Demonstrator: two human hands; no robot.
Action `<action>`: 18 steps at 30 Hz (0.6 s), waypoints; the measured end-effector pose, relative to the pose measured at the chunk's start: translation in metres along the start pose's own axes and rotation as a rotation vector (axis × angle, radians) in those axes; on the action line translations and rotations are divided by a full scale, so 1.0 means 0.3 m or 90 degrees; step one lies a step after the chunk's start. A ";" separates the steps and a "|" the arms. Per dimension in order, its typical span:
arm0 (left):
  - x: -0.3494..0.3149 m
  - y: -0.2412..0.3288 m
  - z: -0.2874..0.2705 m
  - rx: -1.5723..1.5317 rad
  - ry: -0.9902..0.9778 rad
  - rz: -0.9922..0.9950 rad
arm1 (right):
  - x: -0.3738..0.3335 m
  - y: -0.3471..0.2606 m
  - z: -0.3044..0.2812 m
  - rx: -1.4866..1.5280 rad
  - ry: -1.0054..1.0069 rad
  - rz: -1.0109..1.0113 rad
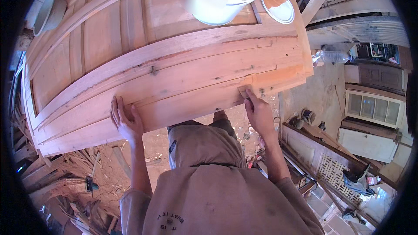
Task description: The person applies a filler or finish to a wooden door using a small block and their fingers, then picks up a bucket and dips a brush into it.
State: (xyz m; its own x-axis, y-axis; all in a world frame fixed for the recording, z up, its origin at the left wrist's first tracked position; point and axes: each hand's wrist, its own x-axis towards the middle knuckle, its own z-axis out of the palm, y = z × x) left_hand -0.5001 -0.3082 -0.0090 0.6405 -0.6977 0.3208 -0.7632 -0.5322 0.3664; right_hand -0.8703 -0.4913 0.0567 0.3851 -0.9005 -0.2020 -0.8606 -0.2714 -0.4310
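Observation:
A large panelled wooden door (pixel 183 78) lies before me, its near boards marked by seams, dark knots and small holes. My left hand (pixel 127 119) rests on the near edge at the left, fingers spread and holding nothing. At the right, my right hand (pixel 257 111) pinches a small flat brown scraper (pixel 245 90) against the near board. Just beyond it, a wet orange-brown smear of filler (pixel 251 79) runs along a seam, with an orange stain to its right. A white bucket (pixel 217 11) of reddish-brown filler stands on the door's far side, partly blurred.
Beside the bucket lies a white lid (pixel 278 6) smeared with filler. A grey bowl (pixel 50 13) sits at the far left. Wood offcuts (pixel 93 163) and sawdust cover the floor. Framed panels (pixel 374 109) and a clear bottle (pixel 333 56) are off to the right.

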 end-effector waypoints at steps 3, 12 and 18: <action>-0.001 -0.006 0.014 0.006 -0.002 0.009 | 0.020 -0.017 0.092 -0.011 0.090 -0.021; -0.009 -0.009 0.006 0.013 -0.005 -0.005 | -0.013 -0.080 0.073 0.000 0.082 0.000; -0.003 -0.006 0.006 0.019 0.002 -0.005 | -0.045 -0.084 0.081 0.019 0.000 0.017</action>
State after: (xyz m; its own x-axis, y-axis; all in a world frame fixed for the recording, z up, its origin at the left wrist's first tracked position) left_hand -0.4994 -0.3076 -0.0115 0.6474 -0.6912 0.3210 -0.7598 -0.5525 0.3426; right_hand -0.8456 -0.4640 0.0490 0.3630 -0.9069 -0.2140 -0.8602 -0.2379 -0.4511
